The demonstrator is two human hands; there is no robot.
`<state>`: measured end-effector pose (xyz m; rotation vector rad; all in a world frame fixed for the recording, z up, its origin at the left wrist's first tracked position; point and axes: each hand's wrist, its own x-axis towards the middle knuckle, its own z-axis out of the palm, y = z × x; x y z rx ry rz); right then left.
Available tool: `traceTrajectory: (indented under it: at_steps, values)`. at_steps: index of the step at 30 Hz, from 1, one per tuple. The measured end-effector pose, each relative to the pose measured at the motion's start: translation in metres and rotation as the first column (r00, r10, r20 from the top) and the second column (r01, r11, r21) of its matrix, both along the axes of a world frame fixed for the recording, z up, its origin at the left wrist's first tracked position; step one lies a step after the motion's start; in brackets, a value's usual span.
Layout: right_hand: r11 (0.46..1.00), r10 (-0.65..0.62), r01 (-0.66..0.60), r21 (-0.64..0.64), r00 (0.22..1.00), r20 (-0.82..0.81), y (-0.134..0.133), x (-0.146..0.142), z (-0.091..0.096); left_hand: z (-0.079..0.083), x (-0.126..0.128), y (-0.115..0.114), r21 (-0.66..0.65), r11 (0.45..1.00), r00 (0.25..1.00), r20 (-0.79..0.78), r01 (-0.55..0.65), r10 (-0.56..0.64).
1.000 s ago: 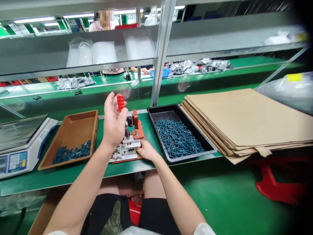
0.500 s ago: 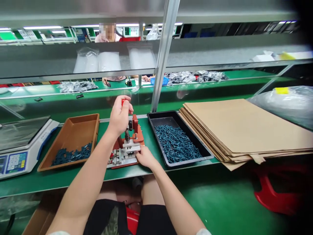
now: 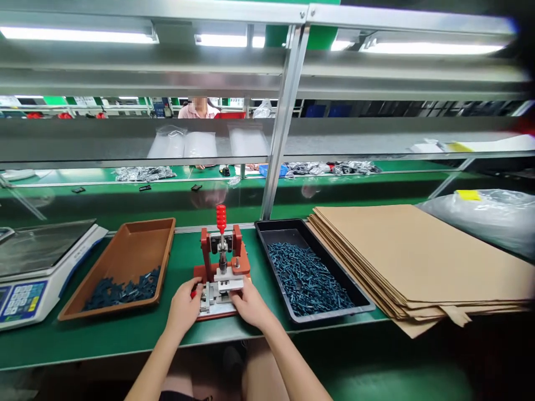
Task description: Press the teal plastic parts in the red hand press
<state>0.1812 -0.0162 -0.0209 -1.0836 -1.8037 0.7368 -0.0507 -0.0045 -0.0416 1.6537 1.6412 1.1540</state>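
Note:
A small red hand press point(image 3: 221, 262) stands on the green bench, its red-knobbed lever point(image 3: 220, 218) upright and free. My left hand point(image 3: 184, 308) rests at the left edge of the press's metal base plate, fingers curled against it. At the plate's right edge lies my right hand point(image 3: 249, 304), fingertips pinched near the fixture; what they hold is too small to make out. Left of the press, a brown tray point(image 3: 121, 267) carries a few dark blue parts. A black tray point(image 3: 309, 270) on the right is heaped with the same dark blue parts.
A weighing scale point(image 3: 33, 270) sits at the far left. Stacked cardboard sheets point(image 3: 413, 262) overhang the bench edge on the right, with a plastic bag point(image 3: 493, 214) behind. A metal post point(image 3: 282, 133) and shelves rise behind the press. Another person works beyond the shelf.
My left hand let go of the red lever and came down to the press's base plate. The lever now stands upright. The camera tilted up; my right hand stayed at the fixture.

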Motion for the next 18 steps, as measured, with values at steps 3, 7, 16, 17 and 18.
traceTrajectory:
  at_steps: [3, 7, 16, 17, 18]
  values:
    - [0.999, -0.025, 0.025, -0.044, 1.000, 0.006, 0.003, -0.005, -0.004, 0.002, 0.000, 0.002, -0.092, 0.992, 0.910, 0.398, -0.083, 0.113]
    - [0.998, -0.032, 0.033, -0.058, 0.999, 0.011, 0.009, -0.014, -0.011, -0.001, -0.003, 0.003, -0.140, 0.984, 0.752, 0.635, -0.112, 0.176]
    - [0.934, -0.356, 0.352, 0.056, 0.931, 0.077, -0.024, -0.021, -0.009, -0.016, 0.026, -0.102, 0.115, 0.932, 0.911, 0.280, -0.345, 0.303]
    - [0.934, -0.356, 0.353, 0.050, 0.930, 0.091, -0.039, -0.028, -0.010, -0.021, 0.031, -0.121, 0.056, 0.955, 0.908, 0.332, -0.291, 0.257]
    - [0.950, -0.313, 0.311, 0.038, 0.944, 0.106, -0.056, -0.037, -0.012, -0.026, 0.035, -0.139, -0.034, 0.977, 0.886, 0.416, -0.212, 0.207]
